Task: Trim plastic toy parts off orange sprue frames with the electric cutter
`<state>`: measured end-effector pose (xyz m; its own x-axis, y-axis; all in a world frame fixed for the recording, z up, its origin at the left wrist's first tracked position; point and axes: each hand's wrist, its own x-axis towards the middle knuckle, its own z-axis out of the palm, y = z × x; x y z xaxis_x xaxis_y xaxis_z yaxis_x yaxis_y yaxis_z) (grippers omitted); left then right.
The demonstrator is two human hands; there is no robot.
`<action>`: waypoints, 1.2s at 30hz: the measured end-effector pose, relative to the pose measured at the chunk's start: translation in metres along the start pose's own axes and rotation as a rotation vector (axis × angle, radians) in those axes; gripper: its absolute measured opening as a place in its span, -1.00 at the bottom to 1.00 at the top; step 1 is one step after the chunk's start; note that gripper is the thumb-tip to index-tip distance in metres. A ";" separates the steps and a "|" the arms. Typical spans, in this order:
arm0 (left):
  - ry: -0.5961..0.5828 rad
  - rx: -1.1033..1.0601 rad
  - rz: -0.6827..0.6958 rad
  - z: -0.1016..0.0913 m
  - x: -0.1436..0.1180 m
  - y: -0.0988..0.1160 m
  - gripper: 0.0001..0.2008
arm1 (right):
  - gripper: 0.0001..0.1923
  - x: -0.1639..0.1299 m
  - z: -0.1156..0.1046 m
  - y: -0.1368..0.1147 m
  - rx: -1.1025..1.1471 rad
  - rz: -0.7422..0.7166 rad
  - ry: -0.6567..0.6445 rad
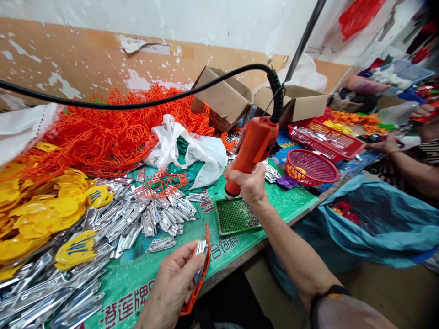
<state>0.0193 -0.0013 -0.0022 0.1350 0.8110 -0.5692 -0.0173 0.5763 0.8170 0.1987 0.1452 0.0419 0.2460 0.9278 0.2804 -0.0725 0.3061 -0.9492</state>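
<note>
The right hand (252,185) is clenched around the orange electric screwdriver (254,148), tip down over the green screw tray (235,215) on the worktop (144,269), apparently to pick up a screw, while the left hand's (174,285) fingers (187,256) pinch an orange frame piece with a silver plate (200,262) at the near edge, tilted for access.

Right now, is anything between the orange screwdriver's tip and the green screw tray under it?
Nothing visible. The right hand holds the orange screwdriver with its tip just above the green screw tray; the gap between them looks clear.
</note>
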 end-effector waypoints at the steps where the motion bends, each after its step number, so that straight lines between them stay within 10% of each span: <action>1: 0.002 -0.005 -0.002 0.001 0.000 0.001 -0.44 | -0.82 0.000 0.000 0.000 -0.008 0.003 -0.001; 12: 0.033 -0.067 0.022 0.005 -0.003 0.010 -0.64 | -0.80 0.001 -0.006 -0.023 0.142 -0.046 0.023; 21: 0.003 -0.161 0.104 0.011 -0.004 0.012 -0.72 | -0.95 -0.052 0.003 -0.074 0.205 -0.058 -0.199; 36: -0.042 -0.209 0.120 0.010 -0.003 0.008 -0.75 | -0.76 -0.074 0.019 -0.071 0.321 0.079 -0.279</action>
<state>0.0291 -0.0001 0.0072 0.1608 0.8728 -0.4609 -0.2401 0.4875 0.8394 0.1674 0.0584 0.0911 -0.0398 0.9596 0.2787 -0.3881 0.2422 -0.8892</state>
